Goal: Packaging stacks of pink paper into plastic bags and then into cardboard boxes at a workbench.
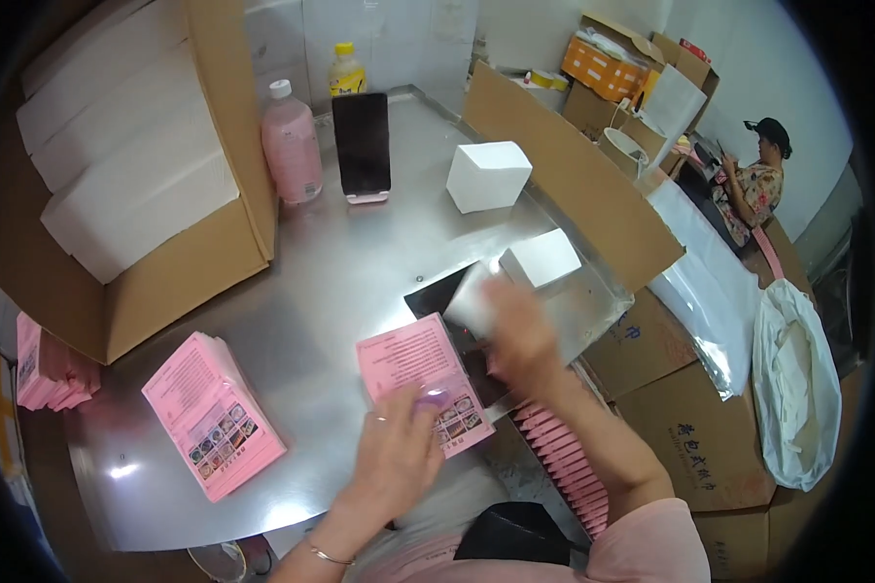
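Note:
My left hand (396,449) lies on the lower part of a pink printed bag (406,358), its thumb and fingers closed on it. Something purple (437,396) shows at the thumb, perhaps a finger cover. To the right, my right hand (523,335) is smeared by motion, with a white block of folded tissues (471,299) at its fingers. That block is over a dark rectangular opening or plate (439,291) in the metal table (331,291). Two more white tissue blocks stand beyond it, one nearer (542,259) and one farther (489,177). Left of my left hand rests a stack of pink bags (214,418).
An open carton (185,291) of white blocks stands at left; more pink packets (53,364) lie below it. A phone on a stand (363,146) and a pink bottle (292,146) are at the back. Cardboard (574,175) edges the right side. Another person (749,185) sits far right.

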`<state>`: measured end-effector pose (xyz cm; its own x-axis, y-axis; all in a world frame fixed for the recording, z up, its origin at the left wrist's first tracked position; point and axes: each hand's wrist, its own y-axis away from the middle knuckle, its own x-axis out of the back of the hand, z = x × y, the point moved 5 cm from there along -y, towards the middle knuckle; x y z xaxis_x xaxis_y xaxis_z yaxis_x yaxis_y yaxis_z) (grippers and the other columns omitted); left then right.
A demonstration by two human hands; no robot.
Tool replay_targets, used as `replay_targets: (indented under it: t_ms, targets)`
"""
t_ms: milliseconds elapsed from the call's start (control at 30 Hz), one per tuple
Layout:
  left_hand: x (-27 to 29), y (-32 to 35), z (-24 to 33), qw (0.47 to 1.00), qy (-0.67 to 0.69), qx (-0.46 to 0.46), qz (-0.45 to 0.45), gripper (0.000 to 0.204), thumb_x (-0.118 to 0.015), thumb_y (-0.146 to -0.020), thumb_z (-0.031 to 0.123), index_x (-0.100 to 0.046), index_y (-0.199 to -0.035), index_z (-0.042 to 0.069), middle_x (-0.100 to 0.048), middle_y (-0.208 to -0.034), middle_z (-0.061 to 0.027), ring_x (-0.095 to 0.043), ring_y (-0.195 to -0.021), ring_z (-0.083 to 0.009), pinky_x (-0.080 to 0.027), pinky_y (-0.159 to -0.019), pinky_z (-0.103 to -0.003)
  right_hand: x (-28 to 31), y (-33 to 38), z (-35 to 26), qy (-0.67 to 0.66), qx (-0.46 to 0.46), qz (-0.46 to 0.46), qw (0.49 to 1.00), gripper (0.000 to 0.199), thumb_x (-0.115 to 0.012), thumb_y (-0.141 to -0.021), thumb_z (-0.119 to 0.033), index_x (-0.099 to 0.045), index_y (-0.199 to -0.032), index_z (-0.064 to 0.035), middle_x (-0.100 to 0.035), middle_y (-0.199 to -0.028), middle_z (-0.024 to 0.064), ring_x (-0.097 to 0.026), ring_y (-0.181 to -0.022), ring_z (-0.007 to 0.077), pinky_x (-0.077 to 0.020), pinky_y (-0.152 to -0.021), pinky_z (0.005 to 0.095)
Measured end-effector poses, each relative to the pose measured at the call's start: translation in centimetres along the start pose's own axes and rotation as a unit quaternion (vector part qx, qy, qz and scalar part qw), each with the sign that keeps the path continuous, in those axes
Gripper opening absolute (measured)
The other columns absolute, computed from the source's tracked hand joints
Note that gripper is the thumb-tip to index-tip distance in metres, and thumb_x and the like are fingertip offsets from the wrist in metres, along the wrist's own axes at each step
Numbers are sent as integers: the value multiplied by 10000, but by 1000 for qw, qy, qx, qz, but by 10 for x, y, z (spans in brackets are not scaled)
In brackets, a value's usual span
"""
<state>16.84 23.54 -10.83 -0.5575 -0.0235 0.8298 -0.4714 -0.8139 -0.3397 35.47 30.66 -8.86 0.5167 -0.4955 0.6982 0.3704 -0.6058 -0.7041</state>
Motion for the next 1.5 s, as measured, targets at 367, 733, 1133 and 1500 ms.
replay_targets:
  t_ms: [367, 733, 1133, 1500]
  targets:
    - [24, 3, -13, 973, -130, 142, 126, 830, -775, -666, 501, -529, -1337, 77, -351, -1490, -234, -285, -1392, -482, -291, -985, -586, -52, -12, -115, -85, 118, -193, 970, 228, -654, -649, -108, -620, -851, -7, -559, -783, 136, -571, -801, 330, -374, -1038, 574]
    - [31, 11, -10, 967, -212, 123, 74, 550, -717, -771, 469, -645, -1133, 63, -515, -1264, -181, -436, -1080, -374, -326, -829, -467, 16, -8, 74, 224, -140, -18, 964, 157, -654, -850, -121, -672, -970, -22, -567, -889, 123, -550, -903, 306, -439, -789, 449]
    - [25, -1, -7, 981, -162, 77, 80, 453, -706, -804, 406, -635, -1043, 28, -558, -1084, -178, -503, -868, -331, -378, -693, -436, 25, 1, 87, 121, -164, 12, 979, 177, -643, -849, -104, -693, -1010, -51, -562, -892, 118, -546, -900, 296, -439, -741, 422]
    - [43, 5, -18, 997, -51, 55, 30, 745, -751, -665, 324, -543, -1313, 22, -524, -999, -182, -528, -890, -343, -421, -763, -477, 4, 27, -125, -93, 221, -89, 967, 392, -605, -796, -146, -635, -1174, -45, -603, -1153, 203, -589, -1103, 364, -371, -1043, 622]
